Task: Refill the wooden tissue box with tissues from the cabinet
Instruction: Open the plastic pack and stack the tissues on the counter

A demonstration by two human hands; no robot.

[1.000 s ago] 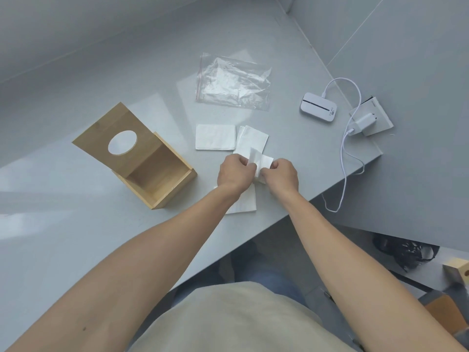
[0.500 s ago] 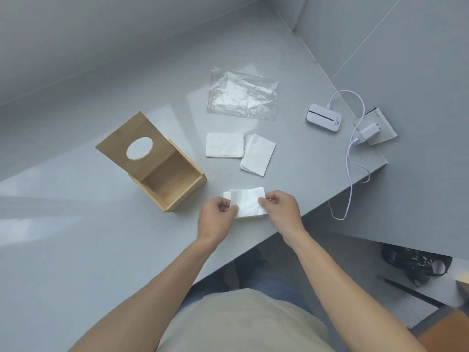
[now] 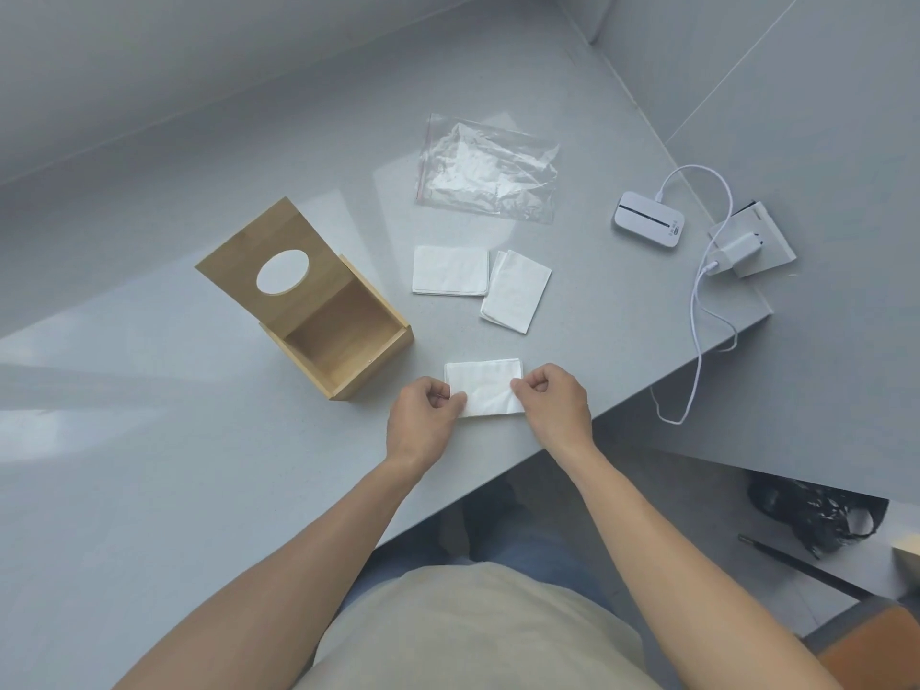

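White tissues (image 3: 485, 393), tan wooden tissue box (image 3: 318, 311), plain grey table (image 3: 149, 465), white cable (image 3: 697, 341)

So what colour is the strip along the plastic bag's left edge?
Red, on the plastic bag; head view.

Between your hands lies soft white matt paper tissue (image 3: 485, 389); beyond them, a smooth light wooden box (image 3: 318, 301), crinkled glossy clear plastic bag (image 3: 488, 167), faintly glossy grey table (image 3: 149, 440).

head view — close, facing down
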